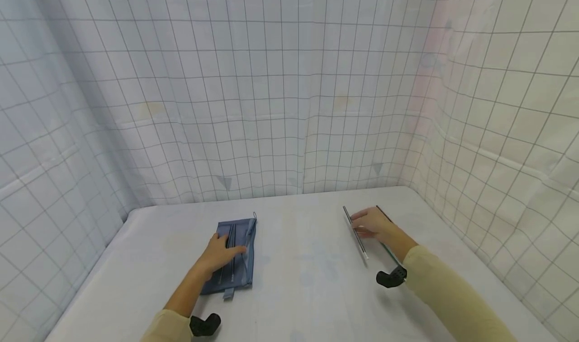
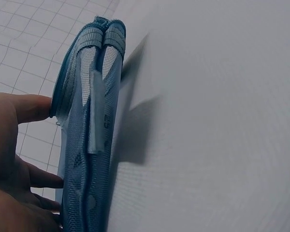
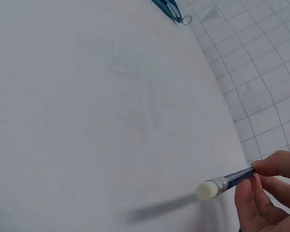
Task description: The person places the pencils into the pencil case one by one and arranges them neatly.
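A flat blue zip pouch [image 1: 243, 274] lies on the table at left, with several thin dark sticks [image 1: 232, 231] showing on or through its upper face. My left hand [image 1: 218, 258] rests on it, thumb and fingers spread. The left wrist view shows the pouch [image 2: 87, 183] edge-on, fingertips touching its face. At right, my right hand [image 1: 374, 222] pinches a dark pencil [image 1: 360, 242] between thumb and fingers. That pencil's white eraser [image 3: 207, 190] points toward the right wrist camera, above the table. A second, greenish pencil [image 1: 391, 254] lies partly hidden under the right hand and wrist.
The white-covered table [image 1: 298, 261] stretches between both hands. White grid-patterned curtains [image 1: 285, 105] enclose its back and sides. A black wrist device [image 1: 205, 325] sits at the left sleeve and another black device [image 1: 391, 277] at the right.
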Tool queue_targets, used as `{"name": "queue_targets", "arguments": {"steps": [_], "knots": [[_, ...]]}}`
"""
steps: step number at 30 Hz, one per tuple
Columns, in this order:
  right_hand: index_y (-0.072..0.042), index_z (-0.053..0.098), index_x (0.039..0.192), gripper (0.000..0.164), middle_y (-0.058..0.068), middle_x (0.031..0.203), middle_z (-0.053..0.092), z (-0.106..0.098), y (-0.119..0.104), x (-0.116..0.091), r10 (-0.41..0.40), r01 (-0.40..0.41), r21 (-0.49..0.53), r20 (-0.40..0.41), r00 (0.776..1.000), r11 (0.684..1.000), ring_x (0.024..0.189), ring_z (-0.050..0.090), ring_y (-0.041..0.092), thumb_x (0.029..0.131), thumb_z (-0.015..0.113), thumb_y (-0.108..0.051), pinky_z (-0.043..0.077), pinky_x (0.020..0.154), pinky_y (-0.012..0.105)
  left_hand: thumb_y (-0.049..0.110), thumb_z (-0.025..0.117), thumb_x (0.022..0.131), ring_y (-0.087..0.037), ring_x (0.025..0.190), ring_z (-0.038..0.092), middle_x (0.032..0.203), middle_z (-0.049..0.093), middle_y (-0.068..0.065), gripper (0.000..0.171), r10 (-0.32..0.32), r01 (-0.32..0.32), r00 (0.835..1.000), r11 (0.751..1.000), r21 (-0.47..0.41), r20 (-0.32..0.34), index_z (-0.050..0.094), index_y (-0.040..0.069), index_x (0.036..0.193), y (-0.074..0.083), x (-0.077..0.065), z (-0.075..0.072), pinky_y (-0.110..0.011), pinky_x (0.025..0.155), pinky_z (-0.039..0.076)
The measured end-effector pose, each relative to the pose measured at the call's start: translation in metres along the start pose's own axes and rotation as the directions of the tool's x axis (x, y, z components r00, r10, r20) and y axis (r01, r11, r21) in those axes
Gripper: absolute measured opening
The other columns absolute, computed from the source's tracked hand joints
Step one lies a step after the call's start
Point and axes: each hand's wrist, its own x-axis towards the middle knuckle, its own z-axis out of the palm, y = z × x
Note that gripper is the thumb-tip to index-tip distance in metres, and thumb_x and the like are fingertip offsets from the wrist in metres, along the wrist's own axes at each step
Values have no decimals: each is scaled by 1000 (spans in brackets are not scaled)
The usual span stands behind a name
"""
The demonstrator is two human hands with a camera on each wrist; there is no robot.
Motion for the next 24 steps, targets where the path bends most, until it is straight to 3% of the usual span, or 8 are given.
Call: {"name": "queue_targets", "arguments": {"steps": [6,24], "knots": [[10,66,126,34,17,109,69,17,-1,1,3,-3,24,10,1000,1000,85,69,21,93,72,3,61,72,32,38,66,99,-65,143,13,157,7,-47,89,3,-3,1000,1000,18,-9,27,-24,149,2,-1,0,-72,112,25],[6,69,119,27,15,105,68,73,-11,9,1,-4,63,54,999,998,81,67,19,92,72,2,60,68,29,39,67,99,-65,143,11,157,5,-48,91,0,0,1000,1000,11,1,25,-24,149,4,-3,-1,-73,111,24]]}}
